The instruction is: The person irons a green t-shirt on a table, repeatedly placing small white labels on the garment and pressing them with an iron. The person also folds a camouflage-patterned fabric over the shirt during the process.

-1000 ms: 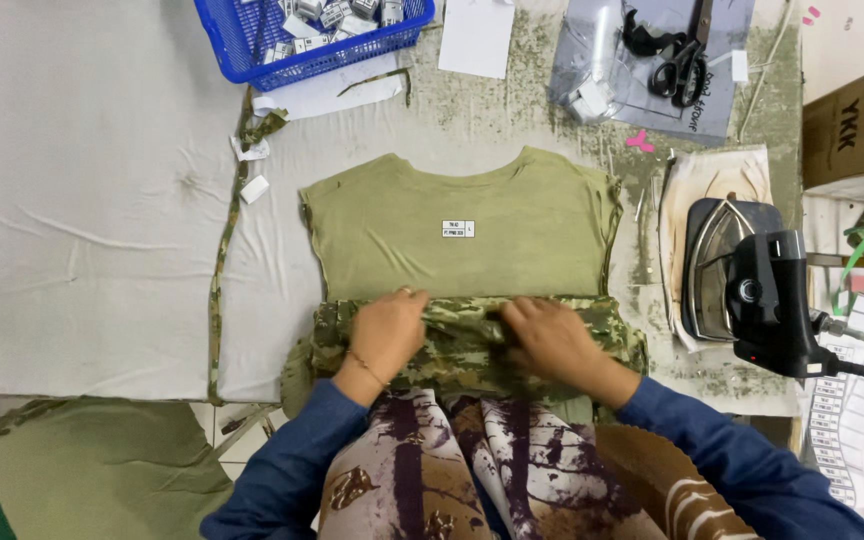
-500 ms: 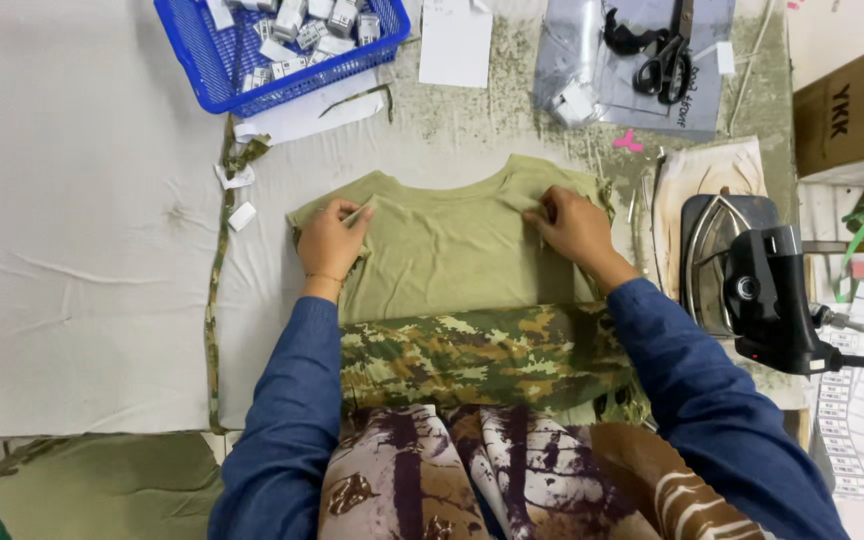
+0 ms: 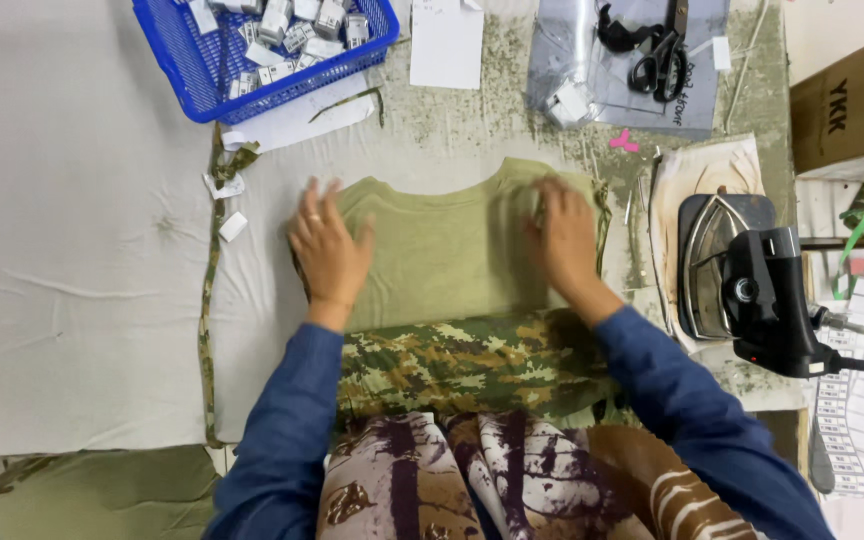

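Both hands, left (image 3: 329,250) and right (image 3: 564,240), press flat, apart, on the olive shirt (image 3: 447,255); the blue basket (image 3: 202,75) holds small white boxes (image 3: 297,25).

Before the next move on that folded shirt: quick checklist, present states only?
1. Left hand flat on the olive shirt, left edge: ok.
2. Right hand flat on the shirt's right edge: ok.
3. Camouflage part folded below the olive panel: ok.
4. Iron parked on its pad, apart from the shirt: ok.
5. Scissors and blue basket clear of the hands: ok.
6. Iron hot or cold: cannot tell.
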